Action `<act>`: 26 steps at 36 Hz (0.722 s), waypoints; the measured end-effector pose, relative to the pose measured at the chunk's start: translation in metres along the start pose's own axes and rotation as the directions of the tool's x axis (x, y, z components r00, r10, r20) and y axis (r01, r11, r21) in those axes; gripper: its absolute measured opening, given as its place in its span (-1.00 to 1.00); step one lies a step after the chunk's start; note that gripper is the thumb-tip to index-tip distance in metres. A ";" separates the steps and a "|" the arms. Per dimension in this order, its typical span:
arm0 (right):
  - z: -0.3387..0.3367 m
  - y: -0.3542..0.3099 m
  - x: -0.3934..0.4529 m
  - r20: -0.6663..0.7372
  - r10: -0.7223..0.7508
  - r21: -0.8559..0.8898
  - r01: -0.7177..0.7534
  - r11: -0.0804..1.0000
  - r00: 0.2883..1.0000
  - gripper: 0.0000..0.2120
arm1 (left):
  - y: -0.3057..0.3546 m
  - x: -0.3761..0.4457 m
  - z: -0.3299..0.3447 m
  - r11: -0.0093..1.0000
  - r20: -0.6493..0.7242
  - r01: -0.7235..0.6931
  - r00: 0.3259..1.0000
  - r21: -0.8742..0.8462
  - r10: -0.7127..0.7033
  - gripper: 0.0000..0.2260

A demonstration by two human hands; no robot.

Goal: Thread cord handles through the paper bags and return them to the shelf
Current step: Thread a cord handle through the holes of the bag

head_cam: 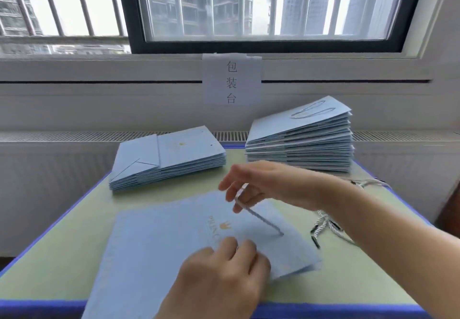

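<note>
A flat light-blue paper bag (159,244) with a gold crown logo lies on the green table in front of me. My left hand (219,274) presses on its right part, fingers laid on the paper. My right hand (251,184) hovers above the bag and pinches a silver-white cord (261,217). The cord runs taut down to the bag's surface near its top edge. Loose cords (323,226) with black tips lie on the table under my right forearm.
A low stack of flat blue bags (169,156) sits at the back left. A taller stack (301,139), its top bag fitted with a cord handle, stands at the back right. The table (74,231) has a blue border; a paper sign (231,79) hangs below the window.
</note>
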State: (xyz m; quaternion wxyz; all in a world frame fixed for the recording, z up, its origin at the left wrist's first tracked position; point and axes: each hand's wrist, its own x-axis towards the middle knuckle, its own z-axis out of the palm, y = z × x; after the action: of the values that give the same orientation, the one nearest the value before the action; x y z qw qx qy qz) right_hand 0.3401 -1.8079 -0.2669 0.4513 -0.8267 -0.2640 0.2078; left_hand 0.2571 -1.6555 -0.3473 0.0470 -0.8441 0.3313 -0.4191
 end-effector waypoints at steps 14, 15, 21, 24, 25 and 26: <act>-0.091 0.034 -0.039 -0.669 -0.095 -0.515 -0.368 0.774 0.738 -0.88 | -0.054 0.029 0.010 0.827 0.112 0.304 0.952 -0.472 -0.287 -0.82; -0.099 0.040 -0.042 -0.683 -0.063 -0.502 -0.405 0.764 0.727 -0.88 | -0.058 0.043 0.015 0.785 0.134 0.356 0.932 -0.507 -0.336 -0.82; -0.114 0.067 -0.038 -0.658 0.141 -0.524 -0.585 0.619 0.739 -0.75 | -0.052 0.105 0.072 0.766 0.557 0.546 0.773 -0.339 -0.304 -0.58; -0.109 0.078 -0.026 -0.660 0.222 -0.570 -0.671 0.475 0.718 -0.53 | -0.040 0.109 0.098 0.816 0.755 0.552 0.604 -0.168 -0.253 -0.33; -0.106 0.081 -0.022 -0.650 0.250 -0.596 -0.685 0.420 0.718 -0.50 | -0.037 0.108 0.103 0.814 0.795 0.565 0.553 -0.137 -0.249 -0.27; -0.104 0.083 -0.019 -0.632 0.278 -0.621 -0.687 0.378 0.724 -0.49 | -0.036 0.105 0.107 0.806 0.823 0.580 0.512 -0.119 -0.247 -0.22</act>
State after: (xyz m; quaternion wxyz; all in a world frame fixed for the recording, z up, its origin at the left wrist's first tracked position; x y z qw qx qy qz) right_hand 0.4068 -1.9237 -0.2837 -0.0316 -0.9988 0.0384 -0.0015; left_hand 0.4004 -1.7121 -0.3325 -0.0835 -0.9853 0.1360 0.0603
